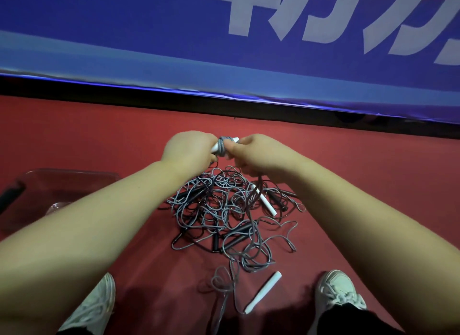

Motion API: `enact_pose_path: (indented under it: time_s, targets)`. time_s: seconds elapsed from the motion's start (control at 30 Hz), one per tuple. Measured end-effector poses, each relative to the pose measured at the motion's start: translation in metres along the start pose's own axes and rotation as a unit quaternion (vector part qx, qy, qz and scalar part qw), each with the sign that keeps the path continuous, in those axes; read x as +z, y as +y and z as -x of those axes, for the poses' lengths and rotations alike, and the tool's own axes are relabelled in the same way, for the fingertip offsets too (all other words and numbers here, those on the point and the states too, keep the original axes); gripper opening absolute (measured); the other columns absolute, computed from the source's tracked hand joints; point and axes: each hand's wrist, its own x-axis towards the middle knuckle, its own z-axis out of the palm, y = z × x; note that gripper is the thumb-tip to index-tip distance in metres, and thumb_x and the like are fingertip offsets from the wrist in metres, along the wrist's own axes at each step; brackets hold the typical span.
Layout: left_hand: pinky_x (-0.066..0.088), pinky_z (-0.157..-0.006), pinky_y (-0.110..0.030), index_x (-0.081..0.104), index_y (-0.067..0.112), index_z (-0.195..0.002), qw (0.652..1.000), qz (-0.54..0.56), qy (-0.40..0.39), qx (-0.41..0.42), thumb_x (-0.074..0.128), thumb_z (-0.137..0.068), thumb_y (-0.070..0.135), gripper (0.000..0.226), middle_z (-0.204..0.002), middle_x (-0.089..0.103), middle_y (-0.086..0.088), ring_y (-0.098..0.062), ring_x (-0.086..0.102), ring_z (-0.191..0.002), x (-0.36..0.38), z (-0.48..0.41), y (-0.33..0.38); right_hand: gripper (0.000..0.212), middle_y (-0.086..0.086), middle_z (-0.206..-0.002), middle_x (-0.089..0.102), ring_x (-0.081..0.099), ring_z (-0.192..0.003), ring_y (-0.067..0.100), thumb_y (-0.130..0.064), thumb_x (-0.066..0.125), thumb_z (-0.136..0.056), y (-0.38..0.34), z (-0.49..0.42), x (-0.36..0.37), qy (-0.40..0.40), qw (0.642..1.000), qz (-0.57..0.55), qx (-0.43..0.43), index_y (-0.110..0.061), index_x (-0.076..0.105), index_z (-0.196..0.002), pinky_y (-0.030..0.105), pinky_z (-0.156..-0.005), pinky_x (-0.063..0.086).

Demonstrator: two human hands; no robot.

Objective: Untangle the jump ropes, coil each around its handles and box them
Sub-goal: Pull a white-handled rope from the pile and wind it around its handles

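The broad blue banner with white lettering (124,35) hangs ahead of me above the red floor mat (361,165). On the mat to my left sits the clear plastic box (62,182). A dark shape shows at its near-left edge, but I cannot tell what it is.

Between my white sneakers (341,292) lies the big tangled heap of grey cords and black handles (224,215). One white stick handle (266,200) is caught in the heap and another white handle (263,292) lies loose nearer me.

Above the heap, my left hand (186,147) grips a small bundle of white handles wound with grey cord (224,145), and my right hand (258,152) pinches the cord against it.

I judge this first rope nearly coiled. Nothing is plainly boxed, and most of the untangling is left.
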Motion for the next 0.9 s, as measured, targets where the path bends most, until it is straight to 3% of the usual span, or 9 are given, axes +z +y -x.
enact_pose_path:
  time_s: [0.2, 0.27, 0.37, 0.53, 0.6, 0.67, 0.77, 0.83, 0.9]
  targets:
    - [0.038, -0.064, -0.031, 0.063, 0.022, -0.107, 0.995, -0.055, -0.027, 0.072, 0.056, -0.091, 0.025, 0.018, -0.095, 0.067, -0.004, -0.027, 0.061, -0.089, 0.006, 0.005, 0.011, 0.019, 0.001, -0.052, 0.043, 0.035, -0.046, 0.013, -0.014, 0.060, -0.087, -0.003, 0.008, -0.023, -0.045, 0.998, 0.025, 0.040, -0.005, 0.058, -0.071, 0.022, -0.044, 0.027]
    - [0.038, -0.063, -0.030, 0.063, 0.022, -0.108, 0.993, -0.057, -0.045, 0.093, 0.057, -0.090, 0.025, 0.019, -0.093, 0.067, -0.003, -0.027, 0.061, -0.088, 0.008, 0.008, 0.015, 0.017, 0.001, -0.055, 0.048, 0.037, -0.049, 0.013, -0.018, 0.063, -0.085, -0.003, 0.009, -0.027, -0.027, 0.991, 0.128, 0.021, -0.003, 0.065, -0.079, 0.023, -0.047, 0.029]
    - [0.038, -0.063, -0.031, 0.061, 0.018, -0.102, 0.985, -0.077, -0.070, 0.139, 0.057, -0.089, 0.027, 0.016, -0.094, 0.067, -0.005, -0.029, 0.061, -0.090, 0.012, 0.014, 0.023, 0.022, 0.004, -0.074, 0.060, 0.048, -0.064, 0.015, -0.030, 0.065, -0.085, -0.001, 0.008, -0.028, 0.000, 0.935, 0.348, -0.065, -0.008, 0.069, -0.089, 0.027, -0.054, 0.035]
    - [0.035, -0.066, -0.031, 0.054, 0.020, -0.084, 0.963, -0.078, -0.120, 0.228, 0.059, -0.088, 0.035, 0.017, -0.087, 0.064, -0.001, -0.026, 0.060, -0.089, 0.016, 0.023, 0.030, 0.028, -0.002, -0.089, 0.061, 0.056, -0.087, 0.019, -0.042, 0.067, -0.081, 0.013, 0.006, -0.034, -0.053, 0.887, 0.437, -0.142, -0.018, 0.072, -0.095, 0.029, -0.065, 0.040]
    - [0.032, -0.064, -0.030, 0.044, 0.022, -0.076, 0.956, -0.067, -0.136, 0.250, 0.058, -0.089, 0.035, 0.023, -0.076, 0.054, 0.003, -0.024, 0.057, -0.083, 0.015, 0.026, 0.031, 0.029, -0.005, -0.091, 0.056, 0.055, -0.093, 0.018, -0.043, 0.066, -0.080, 0.023, 0.005, -0.038, -0.080, 0.888, 0.422, -0.163, -0.018, 0.072, -0.095, 0.032, -0.072, 0.044]
    - [0.029, -0.062, -0.030, 0.043, 0.021, -0.075, 0.952, -0.043, -0.137, 0.269, 0.059, -0.088, 0.034, 0.025, -0.071, 0.047, 0.006, -0.020, 0.052, -0.074, 0.012, 0.029, 0.031, 0.027, -0.013, -0.083, 0.054, 0.056, -0.089, 0.013, -0.038, 0.066, -0.081, 0.033, 0.004, -0.043, -0.107, 0.912, 0.357, -0.170, -0.015, 0.073, -0.095, 0.031, -0.078, 0.045]
    - [0.025, -0.059, -0.028, 0.058, 0.017, -0.079, 0.950, 0.034, -0.131, 0.282, 0.064, -0.085, 0.033, 0.018, -0.068, 0.048, 0.008, -0.013, 0.044, -0.065, 0.004, 0.034, 0.034, 0.012, -0.022, -0.077, 0.057, 0.055, -0.073, -0.008, -0.028, 0.064, -0.086, 0.049, 0.005, -0.046, -0.138, 0.945, 0.248, -0.164, -0.018, 0.071, -0.087, 0.015, -0.075, 0.042]
    - [0.027, -0.058, -0.029, 0.063, 0.016, -0.081, 0.947, 0.097, -0.124, 0.281, 0.068, -0.082, 0.032, 0.017, -0.066, 0.052, 0.006, -0.013, 0.045, -0.063, -0.004, 0.038, 0.037, 0.014, -0.016, -0.072, 0.058, 0.052, -0.063, -0.005, -0.024, 0.059, -0.091, 0.056, 0.006, -0.046, -0.137, 0.959, 0.191, -0.158, -0.021, 0.065, -0.079, 0.011, -0.070, 0.040]
    - [0.031, -0.057, -0.029, 0.066, 0.015, -0.079, 0.946, 0.153, -0.107, 0.265, 0.073, -0.078, 0.031, 0.018, -0.063, 0.055, 0.003, -0.013, 0.045, -0.059, -0.016, 0.040, 0.039, 0.020, -0.006, -0.066, 0.050, 0.044, -0.062, 0.008, -0.022, 0.053, -0.094, 0.062, 0.008, -0.045, -0.116, 0.976, 0.100, -0.157, -0.014, 0.058, -0.077, 0.021, -0.065, 0.039]
